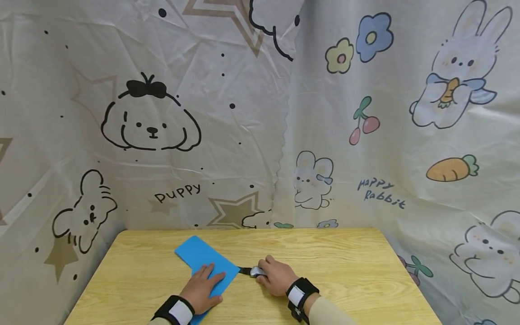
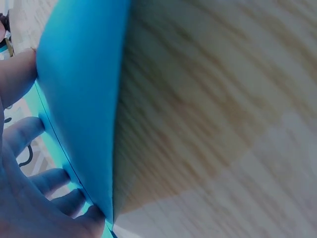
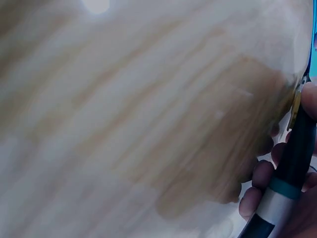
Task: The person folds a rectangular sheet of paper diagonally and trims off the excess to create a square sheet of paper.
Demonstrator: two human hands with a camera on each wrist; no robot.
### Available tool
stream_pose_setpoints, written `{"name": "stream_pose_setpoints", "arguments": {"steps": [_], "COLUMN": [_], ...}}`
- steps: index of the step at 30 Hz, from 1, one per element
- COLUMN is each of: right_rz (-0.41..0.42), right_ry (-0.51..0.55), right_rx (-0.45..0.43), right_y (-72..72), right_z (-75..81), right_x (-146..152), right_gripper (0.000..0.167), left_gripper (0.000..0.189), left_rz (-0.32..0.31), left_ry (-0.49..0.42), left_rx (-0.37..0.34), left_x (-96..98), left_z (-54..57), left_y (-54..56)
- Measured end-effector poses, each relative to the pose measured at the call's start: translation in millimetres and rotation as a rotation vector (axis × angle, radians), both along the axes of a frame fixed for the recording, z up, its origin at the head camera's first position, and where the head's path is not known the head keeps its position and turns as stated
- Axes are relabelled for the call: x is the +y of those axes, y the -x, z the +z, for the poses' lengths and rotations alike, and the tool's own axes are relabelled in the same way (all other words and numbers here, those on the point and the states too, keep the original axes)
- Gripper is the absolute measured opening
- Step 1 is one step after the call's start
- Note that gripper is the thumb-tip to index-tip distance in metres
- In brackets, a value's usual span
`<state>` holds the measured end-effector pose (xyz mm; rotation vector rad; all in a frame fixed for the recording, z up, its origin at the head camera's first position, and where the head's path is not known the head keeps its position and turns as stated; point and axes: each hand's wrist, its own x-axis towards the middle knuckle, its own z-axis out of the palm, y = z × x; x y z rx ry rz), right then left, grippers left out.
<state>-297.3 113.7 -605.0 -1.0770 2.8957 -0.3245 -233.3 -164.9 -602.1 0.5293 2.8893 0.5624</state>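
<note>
A folded sheet of blue paper (image 1: 198,253) lies at an angle on the wooden table, left of the middle. My left hand (image 1: 201,289) rests on it with spread fingers. In the left wrist view, fingertips press along a dark line in the paper (image 2: 84,99), and one layer bulges up from the table. My right hand (image 1: 278,276) grips a knife (image 1: 257,271) by its handle. The dark blade points left and meets the paper's right corner. In the right wrist view, the knife handle (image 3: 292,163) is dark with a silver and teal band, with fingers curled around it.
The table (image 1: 345,253) has a light wood grain and ends at a straight back edge. Behind it hangs a wrinkled cloth (image 1: 252,135) printed with cartoon animals, flowers and stars. Each wrist wears a black strap (image 1: 302,291).
</note>
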Motion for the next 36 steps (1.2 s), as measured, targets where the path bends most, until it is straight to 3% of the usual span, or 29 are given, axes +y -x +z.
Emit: {"name": "stream_pose_setpoints", "arguments": {"steps": [4, 9, 25, 36], "right_rz": [0.031, 0.010, 0.018, 0.004], "right_ry": [0.016, 0.013, -0.006, -0.025], "right_rx": [0.005, 0.019, -0.007, 0.009], "right_y": [3.4, 6.4, 7.4, 8.6], "right_z": [-0.5, -2.9, 1.5, 5.1], "right_x": [-5, 2, -5, -9], "right_gripper": [0.023, 0.023, 0.024, 0.026], "left_gripper": [0.060, 0.059, 0.059, 0.058], "left_rz": [-0.011, -0.031, -0.088, -0.097], "left_ry": [0.014, 0.004, 0.011, -0.014], "left_rx": [-0.017, -0.026, 0.037, 0.015], "left_x": [-1.3, -3.9, -3.9, -5.7], "left_z": [3.1, 3.6, -2.5, 4.6], "left_y": [0.8, 1.6, 3.1, -0.4]}}
